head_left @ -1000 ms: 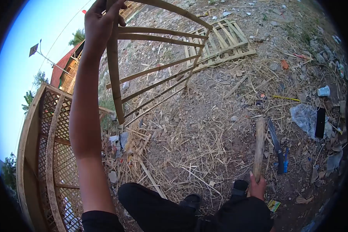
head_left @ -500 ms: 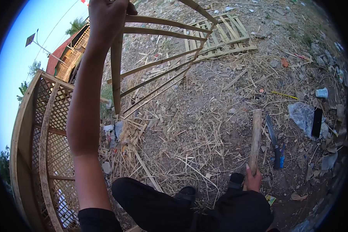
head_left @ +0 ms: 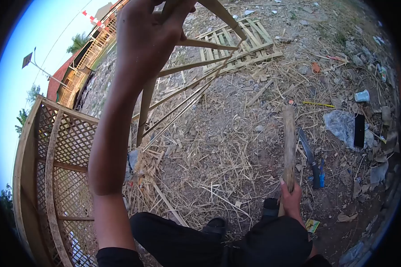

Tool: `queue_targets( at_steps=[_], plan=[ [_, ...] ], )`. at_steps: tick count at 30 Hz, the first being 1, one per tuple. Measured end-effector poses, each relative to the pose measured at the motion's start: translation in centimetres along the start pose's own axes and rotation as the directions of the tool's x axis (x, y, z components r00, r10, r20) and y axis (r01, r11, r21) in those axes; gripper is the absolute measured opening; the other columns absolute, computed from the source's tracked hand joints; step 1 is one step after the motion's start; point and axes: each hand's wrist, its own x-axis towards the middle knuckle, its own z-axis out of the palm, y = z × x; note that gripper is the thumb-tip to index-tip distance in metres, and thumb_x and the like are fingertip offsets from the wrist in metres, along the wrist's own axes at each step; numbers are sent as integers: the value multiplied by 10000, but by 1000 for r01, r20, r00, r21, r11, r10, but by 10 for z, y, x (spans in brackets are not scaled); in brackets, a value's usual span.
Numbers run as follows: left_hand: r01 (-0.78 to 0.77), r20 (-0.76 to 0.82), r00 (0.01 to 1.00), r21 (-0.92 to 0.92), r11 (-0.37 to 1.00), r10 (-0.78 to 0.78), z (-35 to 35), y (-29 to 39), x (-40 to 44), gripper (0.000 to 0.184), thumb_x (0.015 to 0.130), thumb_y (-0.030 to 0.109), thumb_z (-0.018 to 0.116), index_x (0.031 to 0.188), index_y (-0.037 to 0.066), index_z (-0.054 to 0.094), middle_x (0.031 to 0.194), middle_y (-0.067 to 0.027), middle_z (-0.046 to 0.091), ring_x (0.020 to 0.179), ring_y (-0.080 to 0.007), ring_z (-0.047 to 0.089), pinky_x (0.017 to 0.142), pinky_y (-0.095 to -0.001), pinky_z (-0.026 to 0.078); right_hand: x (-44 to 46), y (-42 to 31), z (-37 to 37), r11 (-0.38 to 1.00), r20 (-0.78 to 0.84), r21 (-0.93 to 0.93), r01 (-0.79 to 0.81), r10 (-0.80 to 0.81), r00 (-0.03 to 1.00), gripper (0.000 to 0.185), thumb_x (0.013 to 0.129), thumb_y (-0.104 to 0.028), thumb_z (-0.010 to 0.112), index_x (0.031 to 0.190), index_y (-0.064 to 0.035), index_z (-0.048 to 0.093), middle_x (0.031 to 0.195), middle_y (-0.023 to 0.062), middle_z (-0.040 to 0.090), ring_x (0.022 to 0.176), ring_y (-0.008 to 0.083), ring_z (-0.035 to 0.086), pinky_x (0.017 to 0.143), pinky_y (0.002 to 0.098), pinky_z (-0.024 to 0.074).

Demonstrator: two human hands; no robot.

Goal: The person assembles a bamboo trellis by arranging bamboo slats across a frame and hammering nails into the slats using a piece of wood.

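Observation:
Raised at the top left, my left hand (head_left: 149, 33) has its fingers wrapped round a rail of a slatted wooden frame (head_left: 145, 107). The frame's thin slats fan out to the right, and its upper end runs out of view. Low on the right, my right hand (head_left: 291, 199) grips the lower end of a thick wooden stick (head_left: 289, 147), which points upward away from my knee. Just right of the stick, a knife with a dark handle (head_left: 315, 173) lies on the ground beside a small blue object (head_left: 322, 172).
A second slatted frame (head_left: 240, 46) lies on the ground ahead. A lattice panel (head_left: 75, 144) stands at my left. Straw and wood strips litter the ground. Plastic sheet (head_left: 341, 124), a white cup (head_left: 362, 95) and a yellow strip (head_left: 318, 104) lie at the right.
My left hand and the held frame have shifted right, and the frame has turned so its slats look closer together. My right hand still holds the stick, which has risen slightly in view.

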Motion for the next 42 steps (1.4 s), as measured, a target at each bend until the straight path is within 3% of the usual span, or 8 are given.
queue_targets(
  at_steps=[4,6,18,22,25,32,38,42],
  plan=[
    [-27,123,991,-128,991,43,46,7,-5,366,983,77,640,1339,22,577,1194,-169,687,915,-188,722,645,-268,579,17,-34,-1,978,-7,204,36,-35,999,284,946,-275,710,936,1,644,631,22,590,526,98,562,484,301,438],
    [-199,105,973,-69,978,205,78,-4,-13,394,945,197,727,1301,50,643,988,-68,744,713,-124,713,603,-292,546,21,-44,-6,969,-45,240,49,-39,998,268,952,-264,704,927,-4,642,632,21,591,520,95,565,476,293,439],
    [-109,687,719,-42,993,108,211,35,-114,516,901,17,592,1389,184,578,916,-117,740,751,-271,722,637,-431,545,23,-16,-50,933,-160,356,-54,118,980,274,977,-263,677,1050,-1,639,656,24,574,497,116,574,448,300,475],
    [-77,684,716,-126,989,143,248,40,-193,643,833,6,616,1443,186,525,985,-103,685,754,-274,694,762,-432,531,19,2,-66,935,-208,330,-126,203,957,311,983,-280,669,1110,2,651,700,25,573,520,112,568,450,292,460],
    [-202,709,686,-28,979,162,274,40,-262,751,844,50,621,1543,206,394,1102,-89,617,973,-278,658,976,-464,460,17,24,-78,966,-269,224,-132,191,944,333,983,-297,672,1114,9,661,717,22,575,547,103,564,464,288,448],
    [-294,666,718,24,956,204,303,-5,-370,711,886,103,628,1552,218,407,1068,-52,603,990,-237,608,1042,-465,421,-9,29,-90,953,-246,82,-291,302,921,360,974,-316,687,1067,31,677,730,20,600,641,105,549,582,319,451],
    [-211,643,745,-25,977,178,303,-37,-413,676,939,369,676,1527,151,425,1356,-90,575,1267,-294,536,1114,-474,350,-35,52,-78,941,-230,30,-336,333,914,357,946,-327,723,975,24,665,667,48,594,497,134,570,465,336,447],
    [56,692,720,25,998,-58,281,-39,-398,792,894,510,691,1532,139,404,1513,-141,426,1423,-289,393,1163,-504,229,-46,61,-72,920,-184,-173,-351,320,929,354,944,-318,725,1013,23,660,644,66,603,489,132,578,464,325,445]
  ],
)
